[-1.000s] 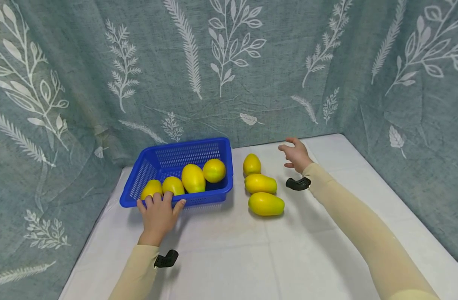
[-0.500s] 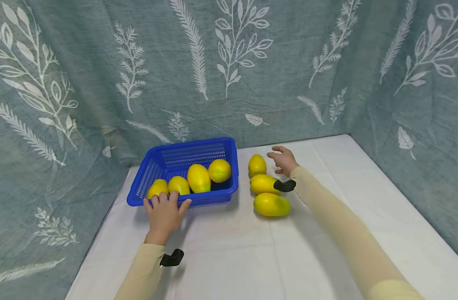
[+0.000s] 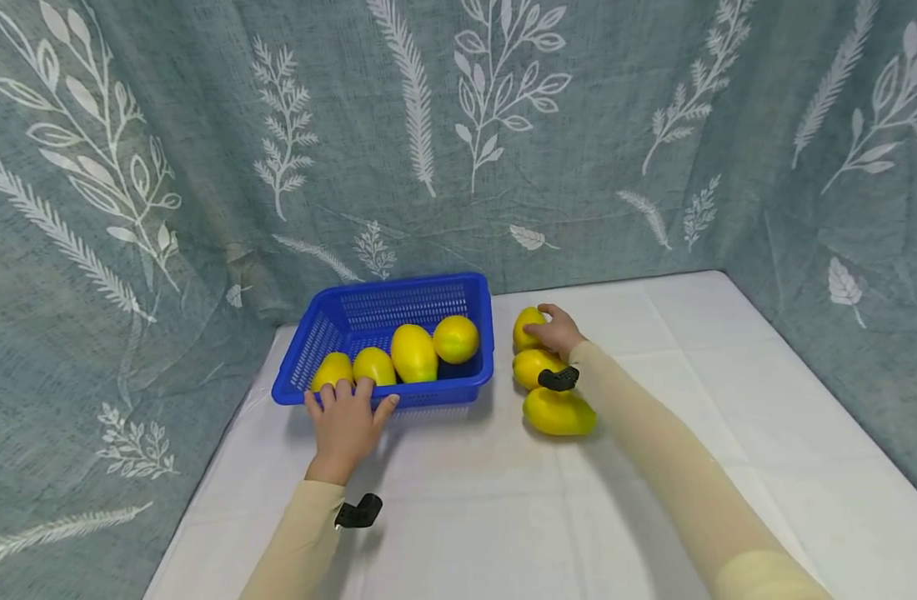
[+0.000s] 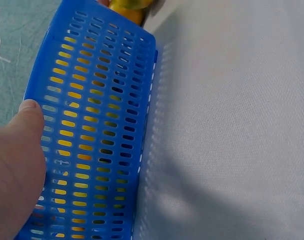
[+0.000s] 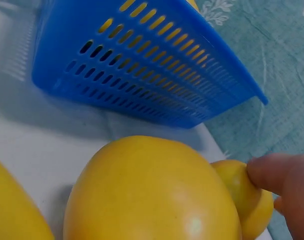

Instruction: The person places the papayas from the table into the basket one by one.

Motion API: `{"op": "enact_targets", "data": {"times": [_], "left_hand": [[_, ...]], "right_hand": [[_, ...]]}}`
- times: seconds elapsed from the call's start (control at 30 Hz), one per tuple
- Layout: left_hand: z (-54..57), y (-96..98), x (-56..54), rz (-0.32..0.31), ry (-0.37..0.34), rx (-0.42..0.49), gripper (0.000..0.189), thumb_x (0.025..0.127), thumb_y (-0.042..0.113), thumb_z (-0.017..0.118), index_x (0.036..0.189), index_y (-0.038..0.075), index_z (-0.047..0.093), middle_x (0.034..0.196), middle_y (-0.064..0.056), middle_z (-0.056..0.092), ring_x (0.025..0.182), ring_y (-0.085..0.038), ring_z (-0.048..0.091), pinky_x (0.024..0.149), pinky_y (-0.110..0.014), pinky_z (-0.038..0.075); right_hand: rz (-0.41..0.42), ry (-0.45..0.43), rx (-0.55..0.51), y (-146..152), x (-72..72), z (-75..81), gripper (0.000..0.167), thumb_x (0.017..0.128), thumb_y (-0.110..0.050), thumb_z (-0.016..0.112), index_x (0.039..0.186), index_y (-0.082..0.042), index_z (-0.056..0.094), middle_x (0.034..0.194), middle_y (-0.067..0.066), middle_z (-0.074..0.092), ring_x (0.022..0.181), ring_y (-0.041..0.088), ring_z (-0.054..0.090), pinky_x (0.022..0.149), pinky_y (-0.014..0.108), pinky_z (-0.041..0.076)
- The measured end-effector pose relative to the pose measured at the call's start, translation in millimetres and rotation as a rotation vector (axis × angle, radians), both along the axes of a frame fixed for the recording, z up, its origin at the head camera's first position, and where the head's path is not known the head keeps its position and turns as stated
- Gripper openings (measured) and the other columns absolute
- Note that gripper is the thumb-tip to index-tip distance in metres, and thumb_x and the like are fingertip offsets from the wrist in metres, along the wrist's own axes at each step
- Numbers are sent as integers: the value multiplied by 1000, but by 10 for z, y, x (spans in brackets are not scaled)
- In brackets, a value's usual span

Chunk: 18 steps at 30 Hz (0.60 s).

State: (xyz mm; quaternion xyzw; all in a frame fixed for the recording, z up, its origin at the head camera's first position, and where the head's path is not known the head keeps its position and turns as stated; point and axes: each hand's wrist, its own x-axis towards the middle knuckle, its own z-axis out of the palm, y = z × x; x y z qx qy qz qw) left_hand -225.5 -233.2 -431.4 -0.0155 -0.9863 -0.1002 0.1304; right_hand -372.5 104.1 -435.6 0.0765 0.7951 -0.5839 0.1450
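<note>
My left hand [image 3: 346, 421] grips the near rim of the blue basket [image 3: 398, 300], fingers hooked over it, while my right hand [image 3: 556, 331] curls on the far mango [image 3: 526, 325] just right of the basket, seemingly clasping it, with two more mangoes [image 3: 559, 411] nearer me

White cloth-covered table [image 3: 653, 500]: creased in a faint grid of fold lines, running back into the corner.

Grey-green fabric backdrop [image 3: 203, 125]: hung on the left, rear and right sides, printed with white leaf sprigs and feathery fronds, wrinkled low on the left beside the table edge.

Two yellow mangoes [image 3: 559, 412] on the cloth, right of the basket: one [image 3: 532, 365] behind the other, lying just beside each other.
</note>
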Motion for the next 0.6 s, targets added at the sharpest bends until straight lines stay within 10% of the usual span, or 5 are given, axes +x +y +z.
{"op": "enact_targets", "data": {"times": [0.4, 0.6], "left_hand": [[-11, -4, 3, -4, 41, 0, 48, 100, 48, 60, 115, 2, 57, 116, -31, 57, 121, -56, 44, 113, -80, 15], [-31, -9, 9, -3, 38, 7, 50, 100, 48, 59, 117, 1, 57, 116, -32, 57, 120, -56, 44, 113, -79, 13]], "right_hand": [[-3, 19, 14, -2, -5, 29, 59, 101, -17, 57, 157, -15, 38, 163, 16, 35, 138, 33, 43, 119, 46, 37], [-13, 12, -36, 97, 13, 61, 60, 103, -21, 55, 159, -18, 35, 160, 17, 38, 123, 30, 49, 98, 41, 49]]}}
